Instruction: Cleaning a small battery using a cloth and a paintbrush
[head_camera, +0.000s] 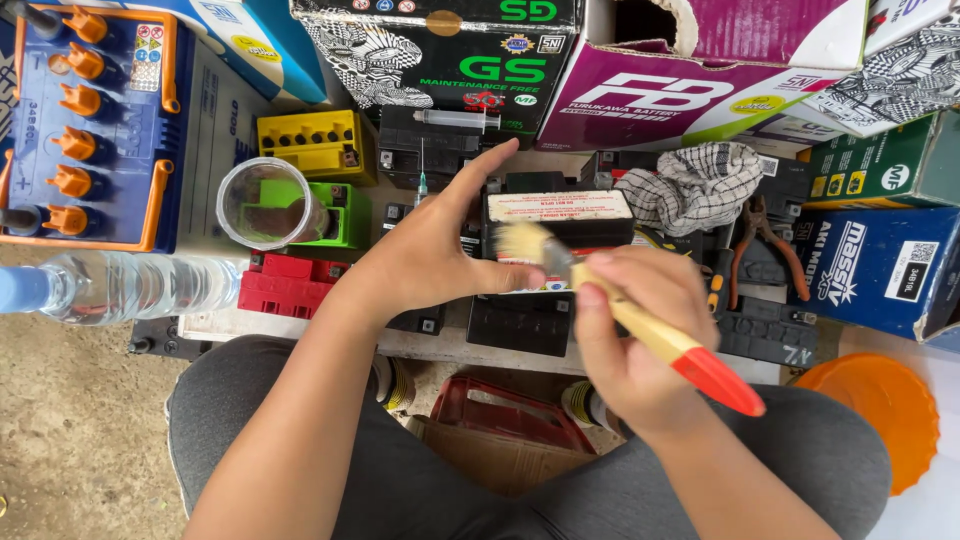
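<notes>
While right hand (635, 335) grips paintbrush (640, 325) by wooden handle, fingers closed round it, bristles touch top edge of small black battery (560, 225) at bench (300, 325) centre. Left hand (435, 255) open, fingers spread, thumb against battery's left side, holding nothing. Clear plastic cup (265, 205) left of hand; checked cloth (695, 185) and pliers (765, 240) toward right edge.

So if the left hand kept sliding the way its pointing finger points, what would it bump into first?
The left hand points its forefinger up and away from the person. Straight on, it would probably meet the syringe lying on the black batteries, then the black and green box behind. Heights are hard to judge from above.
</notes>
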